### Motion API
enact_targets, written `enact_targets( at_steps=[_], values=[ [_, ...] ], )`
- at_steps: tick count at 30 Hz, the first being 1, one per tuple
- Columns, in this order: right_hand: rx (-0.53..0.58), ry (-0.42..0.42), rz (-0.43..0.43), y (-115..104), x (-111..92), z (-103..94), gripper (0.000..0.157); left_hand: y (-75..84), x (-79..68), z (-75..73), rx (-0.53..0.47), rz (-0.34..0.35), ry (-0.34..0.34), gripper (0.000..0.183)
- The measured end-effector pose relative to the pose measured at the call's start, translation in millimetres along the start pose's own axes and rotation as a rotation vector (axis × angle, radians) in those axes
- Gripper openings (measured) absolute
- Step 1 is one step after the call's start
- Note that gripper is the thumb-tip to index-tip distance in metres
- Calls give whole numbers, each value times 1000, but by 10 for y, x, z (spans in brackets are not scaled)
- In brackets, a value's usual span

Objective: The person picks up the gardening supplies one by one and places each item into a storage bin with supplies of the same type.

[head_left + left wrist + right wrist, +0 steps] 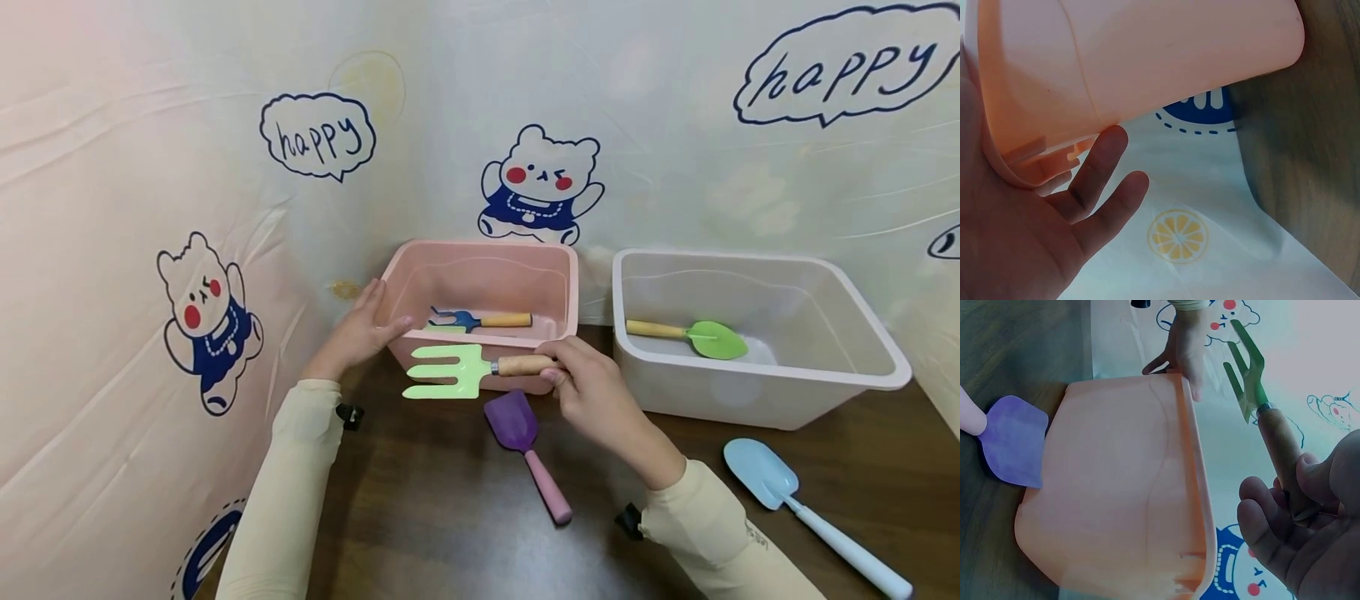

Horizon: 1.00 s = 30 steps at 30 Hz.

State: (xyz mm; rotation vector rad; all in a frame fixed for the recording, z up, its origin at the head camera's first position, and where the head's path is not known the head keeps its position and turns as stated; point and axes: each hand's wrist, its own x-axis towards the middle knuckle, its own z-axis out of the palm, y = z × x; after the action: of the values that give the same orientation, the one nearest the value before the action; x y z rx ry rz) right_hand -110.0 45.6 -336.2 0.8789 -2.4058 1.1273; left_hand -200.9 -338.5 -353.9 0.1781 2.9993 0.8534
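My right hand (600,392) grips the end of the wooden handle of a light green garden fork (457,372), holding it level in front of the pink bin (480,250). In the right wrist view the fork (1250,378) hangs above the bin's rim, tines pointing away from the hand. My left hand (360,333) holds the bin's left front corner, thumb over the rim; the left wrist view shows its fingertips under the lip of the bin (1166,50). Inside the pink bin lies a blue hand rake (468,320) with a yellow wooden handle, beside a pale green patch.
A grey bin (750,392) stands to the right, with a green trowel (716,339) in it. A purple shovel (513,421) with a pink handle lies on the dark wooden table (420,500). A light blue trowel (761,471) lies at the right. Printed cloth (450,125) hangs behind.
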Motion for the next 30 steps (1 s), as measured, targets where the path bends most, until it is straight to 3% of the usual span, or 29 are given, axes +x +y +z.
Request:
enact_targets(
  at_steps=[16,30],
  values=[
    [20,4,25,19,100,-64,15,55,31,-18,17,-23,2,109],
    [16,1,55,92,194,-33,12,21,14,-9,2,-21,-14,99]
  ],
)
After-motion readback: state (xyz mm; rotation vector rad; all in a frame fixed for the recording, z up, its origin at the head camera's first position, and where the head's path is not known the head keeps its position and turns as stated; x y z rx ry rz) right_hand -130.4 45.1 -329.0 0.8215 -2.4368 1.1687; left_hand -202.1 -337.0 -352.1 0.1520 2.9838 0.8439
